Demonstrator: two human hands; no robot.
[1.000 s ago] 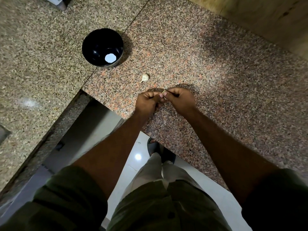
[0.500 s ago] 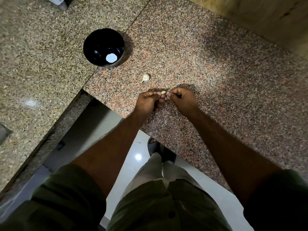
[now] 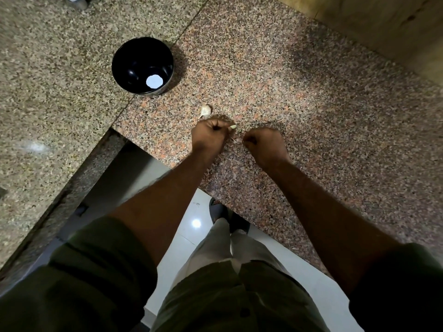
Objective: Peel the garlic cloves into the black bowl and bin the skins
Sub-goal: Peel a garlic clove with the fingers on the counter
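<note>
Seen from above, a person stands at a speckled granite tabletop (image 3: 299, 97), both bare forearms reaching forward. The left hand (image 3: 209, 136) is curled, pinching a small pale garlic clove (image 3: 233, 126) whose tip pokes out past the fingertips. The right hand (image 3: 265, 144) sits just beside it, a little apart, also curled; it seems to pinch a thin scrap of skin (image 3: 237, 140) at its fingertips, though the scrap is small and blurred, so this is not certain. A second clove, still in its skin (image 3: 205, 110), lies on the tabletop just beyond the left hand. Farther off to the left stands the black bowl (image 3: 124, 68), upright, with no cloves visible in it, only a bright round reflection on its bottom. No bin is in view.

The step in hand looks like stripping the skin from the first clove, early in the task. Next, the bare clove likely needs carrying across to the bowl and dropping in, while the loose skin is kept hold of for the bin. The papery scrap is light and could easily drift or stick to the fingers.
</note>
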